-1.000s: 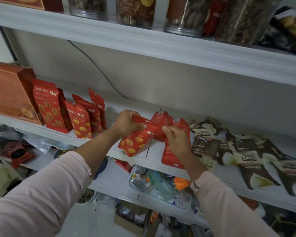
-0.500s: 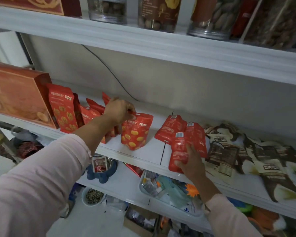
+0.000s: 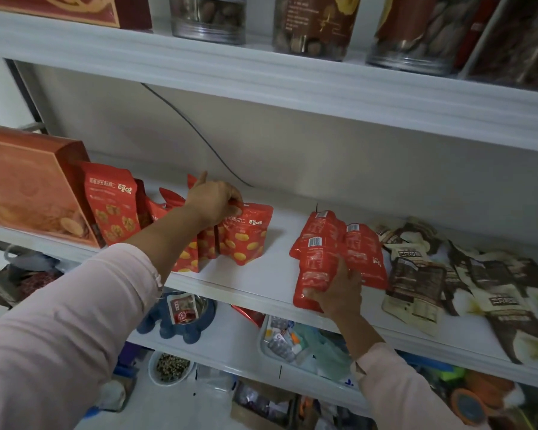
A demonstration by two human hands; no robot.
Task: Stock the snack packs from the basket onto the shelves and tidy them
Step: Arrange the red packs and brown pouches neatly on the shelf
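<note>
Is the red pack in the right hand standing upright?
No: the red pack lies flat on the shelf, barcode side up, the right hand holding its near end.

One left hand (image 3: 213, 201) and one right hand (image 3: 339, 293) make two hands. There are three flat red packs (image 3: 364, 252), one orange box (image 3: 25, 187) and three round jars (image 3: 207, 20) up top. The standing red packs (image 3: 111, 209) and the brown packs (image 3: 413, 283) overlap too much to count.
</note>
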